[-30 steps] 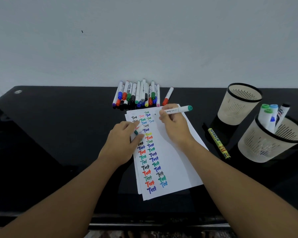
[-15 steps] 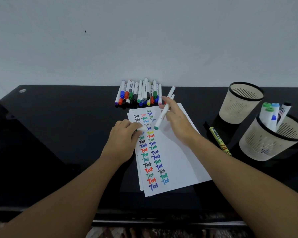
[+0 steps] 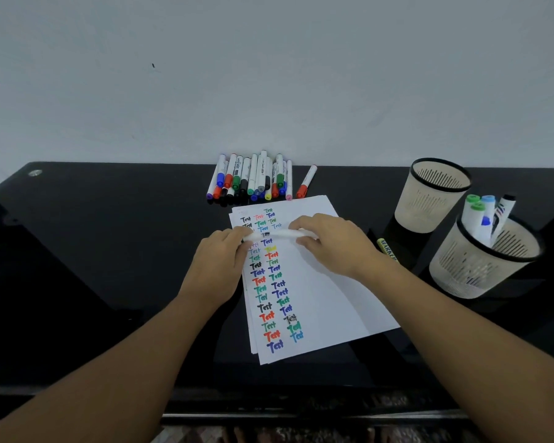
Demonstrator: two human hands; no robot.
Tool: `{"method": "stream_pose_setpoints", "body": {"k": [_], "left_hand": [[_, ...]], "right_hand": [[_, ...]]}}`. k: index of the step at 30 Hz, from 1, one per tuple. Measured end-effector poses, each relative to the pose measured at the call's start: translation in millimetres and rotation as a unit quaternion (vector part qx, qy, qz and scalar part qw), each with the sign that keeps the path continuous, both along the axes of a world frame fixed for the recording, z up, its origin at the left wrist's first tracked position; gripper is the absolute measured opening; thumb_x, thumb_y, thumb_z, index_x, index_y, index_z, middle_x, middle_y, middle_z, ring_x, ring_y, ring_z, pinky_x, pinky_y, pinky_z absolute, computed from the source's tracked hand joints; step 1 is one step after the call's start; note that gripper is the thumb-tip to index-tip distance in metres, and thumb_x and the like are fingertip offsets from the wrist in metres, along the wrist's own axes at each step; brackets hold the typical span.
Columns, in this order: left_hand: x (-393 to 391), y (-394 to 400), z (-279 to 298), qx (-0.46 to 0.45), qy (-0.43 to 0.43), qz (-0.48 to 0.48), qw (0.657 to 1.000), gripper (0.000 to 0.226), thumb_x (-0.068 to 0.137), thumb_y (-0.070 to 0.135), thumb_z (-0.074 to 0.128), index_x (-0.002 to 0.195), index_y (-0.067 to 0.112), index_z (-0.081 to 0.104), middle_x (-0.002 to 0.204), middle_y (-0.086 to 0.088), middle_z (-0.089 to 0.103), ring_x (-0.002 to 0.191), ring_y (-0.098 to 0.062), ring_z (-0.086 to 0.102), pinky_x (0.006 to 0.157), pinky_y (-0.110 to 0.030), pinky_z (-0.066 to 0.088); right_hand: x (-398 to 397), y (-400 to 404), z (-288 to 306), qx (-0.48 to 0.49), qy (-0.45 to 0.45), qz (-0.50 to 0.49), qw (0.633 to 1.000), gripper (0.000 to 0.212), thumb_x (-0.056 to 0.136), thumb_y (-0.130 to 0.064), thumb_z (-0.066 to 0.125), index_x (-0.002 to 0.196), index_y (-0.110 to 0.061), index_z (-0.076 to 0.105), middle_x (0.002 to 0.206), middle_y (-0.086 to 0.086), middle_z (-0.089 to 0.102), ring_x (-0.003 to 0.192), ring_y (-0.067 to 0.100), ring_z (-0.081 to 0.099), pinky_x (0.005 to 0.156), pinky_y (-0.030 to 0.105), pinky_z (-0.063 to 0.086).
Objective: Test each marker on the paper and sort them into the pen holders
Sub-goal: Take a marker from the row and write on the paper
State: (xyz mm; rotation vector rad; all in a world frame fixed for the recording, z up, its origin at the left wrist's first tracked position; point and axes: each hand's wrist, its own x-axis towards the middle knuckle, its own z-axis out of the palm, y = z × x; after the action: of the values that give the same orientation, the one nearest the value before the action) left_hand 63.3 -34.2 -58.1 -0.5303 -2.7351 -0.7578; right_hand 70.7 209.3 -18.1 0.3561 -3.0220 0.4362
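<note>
A white marker (image 3: 277,235) lies level above the paper (image 3: 314,289), held between both hands. My right hand (image 3: 331,243) grips its right part. My left hand (image 3: 221,266) pinches its left end, where the cap is; the cap itself is hidden by my fingers. The paper carries columns of coloured "Test" words. A row of several markers (image 3: 253,179) lies at the table's back edge, with one red-capped marker (image 3: 307,181) apart on the right. The far pen holder (image 3: 432,195) looks empty. The near pen holder (image 3: 480,263) holds several markers.
A yellow marker (image 3: 387,250) lies on the black glossy table (image 3: 93,251) between the paper and the holders, partly hidden by my right wrist. A pale wall rises behind the table. The table's front edge runs just below my forearms.
My right hand turned the marker from its writing grip to level, tip toward my left hand. My left hand rose from the paper to meet the marker's left end.
</note>
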Motion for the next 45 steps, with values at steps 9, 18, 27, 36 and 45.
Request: {"method": "stream_pose_setpoints", "body": {"k": [9,18,27,36,45], "left_hand": [[-2.1,-1.2,-2.9,-0.020,0.056,-0.043,0.997,0.030,0.104,0.027,0.054,0.131,0.019,0.063,0.113,0.003,0.070,0.095,-0.014,0.056,0.085,-0.035,0.044],[1.5,-0.7,-0.4,-0.005,0.075,-0.047,0.996,0.038,0.102,0.031,0.058,0.138,0.023,0.056,0.097,0.010,0.065,0.093,-0.011,0.058,0.100,-0.033,0.040],[-1.2,0.6,0.8,0.006,-0.008,-0.013,1.000,0.078,0.091,0.061,0.059,0.155,0.024,0.035,0.144,0.001,0.055,0.133,-0.019,0.048,0.115,-0.047,0.037],[-3.7,0.2,-1.6,-0.035,-0.013,-0.018,0.999,0.067,0.089,0.067,0.058,0.138,0.021,0.060,0.137,0.002,0.062,0.127,-0.015,0.053,0.110,-0.043,0.042],[-0.5,-0.1,1.6,-0.023,-0.013,-0.044,0.999,0.074,0.089,0.073,0.052,0.146,0.025,0.053,0.147,0.003,0.055,0.136,-0.016,0.046,0.114,-0.042,0.038]], "right_hand": [[-3.1,-13.7,-3.0,0.011,0.010,0.040,0.999,0.031,0.108,-0.038,0.048,0.137,-0.039,0.057,0.110,-0.009,0.061,0.099,0.015,0.057,0.083,0.036,0.045],[2.1,-26.8,-2.7,0.066,0.032,0.097,0.993,0.040,0.109,-0.046,0.040,0.147,-0.034,0.041,0.120,-0.004,0.062,0.094,0.020,0.061,0.084,0.039,0.046],[9.9,-25.0,3.1,-0.045,0.022,0.071,0.996,0.059,0.110,-0.032,0.029,0.157,-0.057,0.005,0.094,-0.002,0.055,0.078,0.013,0.054,0.070,0.034,0.048],[22.3,-16.7,6.1,-0.159,-0.002,0.034,0.987,0.056,0.102,-0.022,0.039,0.148,-0.052,0.028,0.062,0.008,0.057,0.056,0.024,0.055,0.055,0.045,0.047],[30.7,-5.1,6.1,-0.270,-0.079,-0.027,0.959,0.043,0.108,-0.016,0.035,0.133,-0.038,0.062,0.106,-0.013,0.062,0.100,0.003,0.061,0.085,0.025,0.044]]}}
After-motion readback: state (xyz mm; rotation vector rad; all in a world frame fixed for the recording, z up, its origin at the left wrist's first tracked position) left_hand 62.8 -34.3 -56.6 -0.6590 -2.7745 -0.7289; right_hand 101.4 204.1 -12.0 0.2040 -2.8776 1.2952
